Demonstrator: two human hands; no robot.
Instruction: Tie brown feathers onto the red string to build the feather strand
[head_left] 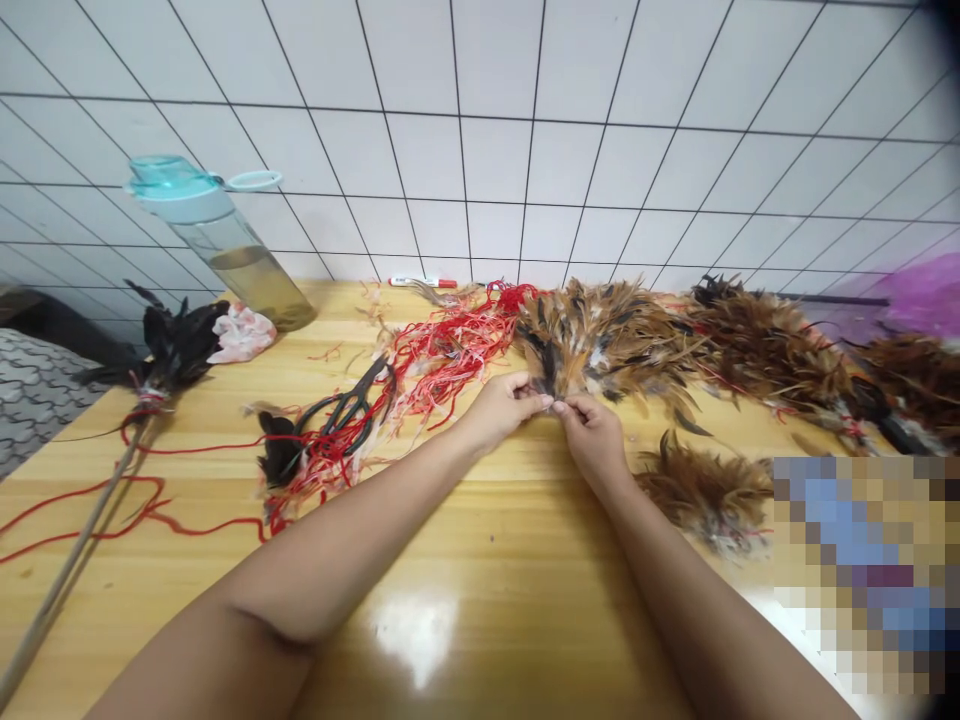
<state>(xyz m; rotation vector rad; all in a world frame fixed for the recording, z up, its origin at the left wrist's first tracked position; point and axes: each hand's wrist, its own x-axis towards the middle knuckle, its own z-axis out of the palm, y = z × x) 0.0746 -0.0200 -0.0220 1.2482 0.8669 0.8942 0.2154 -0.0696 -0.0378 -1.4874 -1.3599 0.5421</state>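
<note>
My left hand (pixel 501 412) and my right hand (pixel 594 438) meet over the middle of the table, thumbs and fingertips pinched close together. Between them they grip the base of a small bunch of dark and brown feathers (pixel 549 372), whose tips point away from me. Just behind my fingers spreads a large pile of brown feathers (pixel 611 325). To the left of my left hand lies a tangle of red and pale string (pixel 450 350). A smaller tied bunch of brown feathers (pixel 705 485) rests beside my right forearm.
Black-handled scissors (pixel 341 415) lie among strings on the left. A stick with black feathers (pixel 112 500) tied on stands near a water bottle (pixel 240 255) and crumpled plastic (pixel 244 333). A marker (pixel 422 282) lies by the tiled wall. Feather dusters (pixel 787 350) line the right.
</note>
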